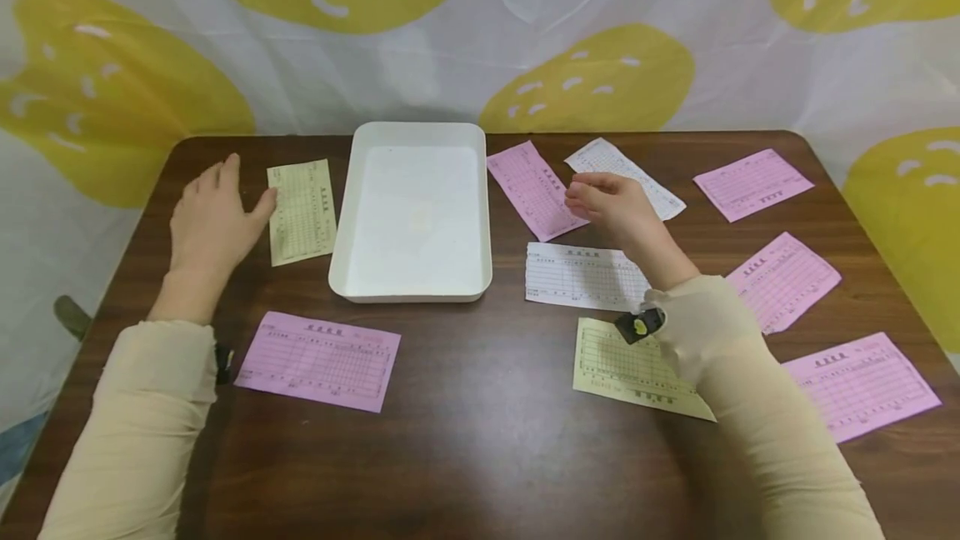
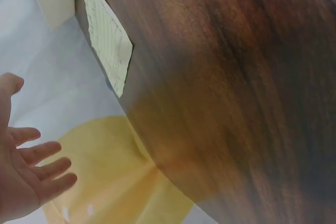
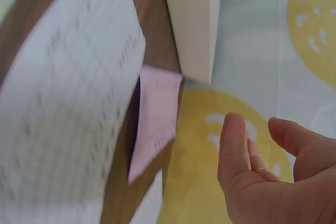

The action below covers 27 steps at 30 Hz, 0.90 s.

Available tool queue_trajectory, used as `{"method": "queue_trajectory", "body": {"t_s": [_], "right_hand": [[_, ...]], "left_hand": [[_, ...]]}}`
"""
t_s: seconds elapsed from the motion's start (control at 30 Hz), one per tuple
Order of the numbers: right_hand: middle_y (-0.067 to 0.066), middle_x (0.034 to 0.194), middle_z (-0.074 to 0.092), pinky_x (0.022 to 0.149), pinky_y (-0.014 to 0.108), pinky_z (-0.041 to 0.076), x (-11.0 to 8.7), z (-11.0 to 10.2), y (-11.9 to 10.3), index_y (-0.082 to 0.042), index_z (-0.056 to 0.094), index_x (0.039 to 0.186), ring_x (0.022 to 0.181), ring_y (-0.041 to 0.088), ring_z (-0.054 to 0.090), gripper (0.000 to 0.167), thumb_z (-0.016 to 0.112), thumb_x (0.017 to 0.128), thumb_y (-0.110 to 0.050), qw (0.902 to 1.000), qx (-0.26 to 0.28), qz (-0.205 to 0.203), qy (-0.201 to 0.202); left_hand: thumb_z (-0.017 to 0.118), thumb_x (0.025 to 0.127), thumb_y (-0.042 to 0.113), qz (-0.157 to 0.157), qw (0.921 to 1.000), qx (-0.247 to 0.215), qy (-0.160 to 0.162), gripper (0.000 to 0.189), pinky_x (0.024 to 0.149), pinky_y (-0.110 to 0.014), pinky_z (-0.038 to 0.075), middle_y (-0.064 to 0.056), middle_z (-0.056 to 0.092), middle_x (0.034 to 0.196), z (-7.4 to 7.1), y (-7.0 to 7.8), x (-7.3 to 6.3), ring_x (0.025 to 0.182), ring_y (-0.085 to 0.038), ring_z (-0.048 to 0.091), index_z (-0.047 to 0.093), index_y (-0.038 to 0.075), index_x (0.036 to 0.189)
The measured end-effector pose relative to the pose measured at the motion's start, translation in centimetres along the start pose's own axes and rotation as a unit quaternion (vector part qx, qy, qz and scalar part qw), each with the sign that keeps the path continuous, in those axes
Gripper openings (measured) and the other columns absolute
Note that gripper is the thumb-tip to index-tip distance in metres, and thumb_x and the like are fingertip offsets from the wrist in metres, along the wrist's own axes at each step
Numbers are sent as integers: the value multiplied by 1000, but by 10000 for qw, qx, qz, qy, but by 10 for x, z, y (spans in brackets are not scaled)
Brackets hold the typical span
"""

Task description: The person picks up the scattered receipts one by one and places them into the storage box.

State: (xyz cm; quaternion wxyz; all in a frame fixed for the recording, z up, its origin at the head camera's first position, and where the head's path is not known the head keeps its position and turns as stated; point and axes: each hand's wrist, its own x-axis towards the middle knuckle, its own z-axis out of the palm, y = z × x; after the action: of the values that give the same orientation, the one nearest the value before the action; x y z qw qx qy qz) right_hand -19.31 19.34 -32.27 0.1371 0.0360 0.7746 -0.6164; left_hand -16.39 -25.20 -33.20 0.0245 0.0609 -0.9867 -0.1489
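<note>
My left hand (image 1: 213, 222) hovers over the table's left side with fingers extended, its thumb overlapping the edge of a yellow printed slip (image 1: 302, 215) in the head view. The left wrist view shows that palm holding nothing, its fingers spread. On the other side, my right hand (image 1: 624, 208) is over a pink slip (image 1: 531, 192) and a white slip (image 1: 615, 169), partly covering both. Its fingers bend loosely and the thumb stands apart from them in the right wrist view, with no paper between. Just below it lies another white slip (image 1: 577, 275).
A shallow white tray (image 1: 408, 298) stands between the hands, its inside bare. A pink slip (image 1: 322, 361) lies at front left. Under the right forearm is a yellow slip (image 1: 611, 361), partly hidden. More pink slips (image 1: 753, 183) spread along the right side. A patterned curtain (image 1: 420, 65) hangs behind the table.
</note>
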Motion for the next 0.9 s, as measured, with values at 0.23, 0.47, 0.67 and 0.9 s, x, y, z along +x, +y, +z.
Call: {"method": "queue_trajectory", "body": {"t_s": [0.23, 0.47, 0.67, 0.9], "right_hand": [[18, 118, 56, 83, 14, 51, 5, 30, 8, 11, 39, 138, 82, -3, 62, 46, 47, 97, -7, 9989, 118, 180, -426], [21, 115, 60, 86, 21, 53, 7, 57, 14, 12, 44, 134, 81, 2, 62, 42, 50, 94, -3, 9984, 137, 213, -496], [11, 105, 62, 91, 27, 52, 5, 75, 20, 10, 48, 132, 79, 1, 61, 43, 55, 91, -3, 9986, 38, 84, -512], [22, 124, 55, 93, 28, 49, 1, 89, 20, 5, 46, 136, 89, 8, 57, 49, 58, 90, -7, 9988, -167, 292, -357]], "left_hand": [[38, 99, 38, -197, 9986, -491, 8, 60, 92, -66, 37, -33, 43, 138, 3, 0, -2, 120, -54, 43, 34, -2, 144], [46, 96, 26, -308, 9901, -1364, -134, 51, 90, -57, 42, -31, 56, 124, 10, -4, 0, 111, -47, 53, 46, -7, 134], [50, 94, 22, -510, 9868, -1465, -475, 49, 91, -55, 43, -32, 58, 120, 16, -8, 1, 110, -46, 55, 47, -10, 132], [56, 91, 20, -622, 9861, -1267, -876, 51, 93, -55, 42, -32, 57, 121, 25, -14, 6, 112, -47, 52, 46, -11, 131]]}}
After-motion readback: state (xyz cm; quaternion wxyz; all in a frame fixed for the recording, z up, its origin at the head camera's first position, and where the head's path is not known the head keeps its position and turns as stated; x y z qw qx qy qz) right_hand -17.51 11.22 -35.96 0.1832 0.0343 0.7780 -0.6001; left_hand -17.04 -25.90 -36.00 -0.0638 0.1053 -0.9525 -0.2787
